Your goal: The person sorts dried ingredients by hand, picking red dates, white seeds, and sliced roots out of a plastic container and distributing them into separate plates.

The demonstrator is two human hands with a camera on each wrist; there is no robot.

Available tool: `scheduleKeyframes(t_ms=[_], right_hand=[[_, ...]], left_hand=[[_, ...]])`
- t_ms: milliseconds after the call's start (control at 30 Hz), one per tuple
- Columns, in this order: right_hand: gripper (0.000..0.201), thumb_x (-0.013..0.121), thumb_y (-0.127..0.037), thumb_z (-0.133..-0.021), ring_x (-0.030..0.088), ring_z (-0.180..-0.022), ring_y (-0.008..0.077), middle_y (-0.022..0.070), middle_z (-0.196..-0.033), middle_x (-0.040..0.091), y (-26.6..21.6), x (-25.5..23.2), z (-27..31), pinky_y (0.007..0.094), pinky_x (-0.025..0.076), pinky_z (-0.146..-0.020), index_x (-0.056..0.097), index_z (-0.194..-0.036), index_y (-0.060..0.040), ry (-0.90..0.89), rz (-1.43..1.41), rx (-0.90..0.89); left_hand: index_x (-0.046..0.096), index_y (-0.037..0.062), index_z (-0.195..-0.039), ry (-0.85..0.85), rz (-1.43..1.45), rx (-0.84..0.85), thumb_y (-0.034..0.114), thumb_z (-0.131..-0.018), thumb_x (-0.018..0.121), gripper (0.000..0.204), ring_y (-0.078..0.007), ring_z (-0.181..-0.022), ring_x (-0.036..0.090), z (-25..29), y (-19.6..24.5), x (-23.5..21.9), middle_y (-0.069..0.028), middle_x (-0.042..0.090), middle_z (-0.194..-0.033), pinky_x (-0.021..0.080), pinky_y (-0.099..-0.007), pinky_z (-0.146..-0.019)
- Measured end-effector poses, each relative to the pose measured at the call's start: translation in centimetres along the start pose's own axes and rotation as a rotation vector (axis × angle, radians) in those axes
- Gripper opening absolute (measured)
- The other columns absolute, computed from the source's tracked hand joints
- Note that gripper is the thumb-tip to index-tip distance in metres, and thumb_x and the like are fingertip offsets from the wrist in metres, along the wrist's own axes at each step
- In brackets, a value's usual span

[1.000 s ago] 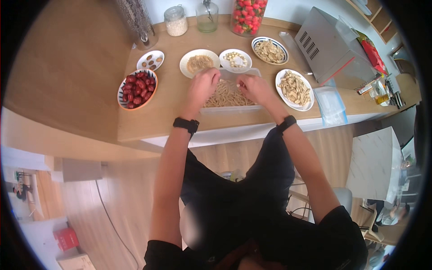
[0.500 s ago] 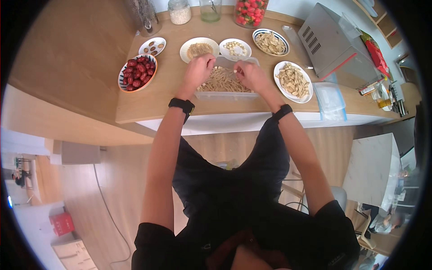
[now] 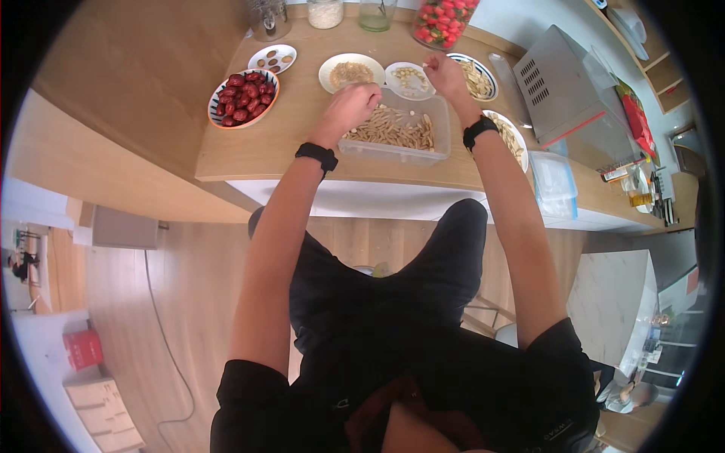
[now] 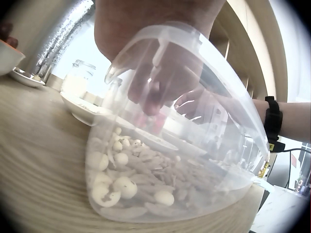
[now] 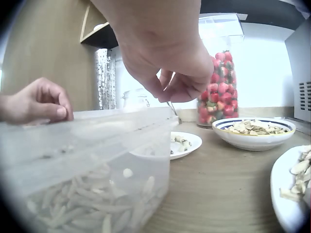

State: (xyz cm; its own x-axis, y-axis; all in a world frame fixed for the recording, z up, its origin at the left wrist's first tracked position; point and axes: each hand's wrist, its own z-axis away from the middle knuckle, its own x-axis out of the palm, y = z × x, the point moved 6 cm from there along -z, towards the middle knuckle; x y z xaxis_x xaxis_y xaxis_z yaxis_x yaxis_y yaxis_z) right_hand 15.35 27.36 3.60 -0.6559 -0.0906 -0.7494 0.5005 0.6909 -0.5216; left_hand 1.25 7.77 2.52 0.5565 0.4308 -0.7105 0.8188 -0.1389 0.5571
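Note:
A clear plastic box (image 3: 393,156) holds many slender pale brown pieces (image 3: 414,136), with several round whitish seeds (image 4: 125,187) at one end in the left wrist view. My left hand (image 3: 350,111) is over the box's left side, fingers curled and thumb tucked against them in the right wrist view; nothing shows in its grip. Beyond the box's back edge, my right hand (image 3: 447,77) hangs beside a small white plate (image 3: 414,97) of similar seeds. Its thumb and fingertips pinch together, a small whitish seed showing at their tips in the head view.
Behind the box stands a cream plate (image 3: 328,75) of beige flakes. A bowl of red dates (image 3: 245,100) and a white dish (image 3: 273,49) are left. Plates of pale slices (image 3: 507,136) and clear bags (image 3: 555,185) lie right, near a grey appliance (image 3: 563,90) and a strawberry jar (image 3: 445,19).
My right hand has moved from over the box up and away to beside the small seed plate. The left hand stays over the box. The head view has shifted.

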Motion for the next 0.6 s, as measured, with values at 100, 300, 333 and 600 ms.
scheduleKeyframes(t_ms=[100,300,333,600], right_hand=[[0.021,0.062,-0.018,-0.083,0.069,-0.085,0.0314,0.0162,-0.091,0.071,1.2,0.6,-0.1,0.0402,0.054,-0.076,0.067,-0.100,-0.0062,-0.004,0.120,0.024],[0.021,0.061,-0.021,-0.085,0.068,-0.085,0.0341,0.0172,-0.089,0.070,0.6,0.1,2.0,0.0432,0.053,-0.077,0.068,-0.099,-0.0067,0.035,0.020,0.059],[0.022,0.061,-0.022,-0.086,0.068,-0.085,0.0346,0.0174,-0.089,0.070,0.1,0.5,2.4,0.0432,0.053,-0.077,0.068,-0.100,-0.0066,0.024,0.005,0.029],[0.042,0.042,-0.039,-0.096,0.064,-0.092,0.0408,0.0219,-0.095,0.068,-0.7,2.3,4.3,0.0496,0.050,-0.084,0.067,-0.099,-0.0052,-0.164,0.208,0.032]], left_hand=[[0.066,0.0056,-0.089,-0.007,-0.006,-0.014,0.015,-0.088,0.056,0.013,-0.0360,-0.086,0.064,0.1,-0.4,0.1,-0.0169,0.067,-0.089,0.050,-0.0467,-0.075],[0.068,0.0058,-0.093,0.023,-0.032,0.003,0.015,-0.088,0.060,0.013,-0.0339,-0.079,0.065,-0.1,-0.8,0.6,-0.0154,0.068,-0.086,0.051,-0.0423,-0.070],[0.068,0.0060,-0.093,0.040,-0.013,0.005,0.015,-0.088,0.061,0.013,-0.0335,-0.078,0.065,-0.1,-0.9,0.5,-0.0149,0.068,-0.085,0.051,-0.0418,-0.070],[0.067,0.0062,-0.088,0.041,0.030,-0.023,0.016,-0.087,0.059,0.013,-0.0367,-0.079,0.065,-0.1,-0.6,0.3,-0.0164,0.068,-0.084,0.052,-0.0450,-0.071]])
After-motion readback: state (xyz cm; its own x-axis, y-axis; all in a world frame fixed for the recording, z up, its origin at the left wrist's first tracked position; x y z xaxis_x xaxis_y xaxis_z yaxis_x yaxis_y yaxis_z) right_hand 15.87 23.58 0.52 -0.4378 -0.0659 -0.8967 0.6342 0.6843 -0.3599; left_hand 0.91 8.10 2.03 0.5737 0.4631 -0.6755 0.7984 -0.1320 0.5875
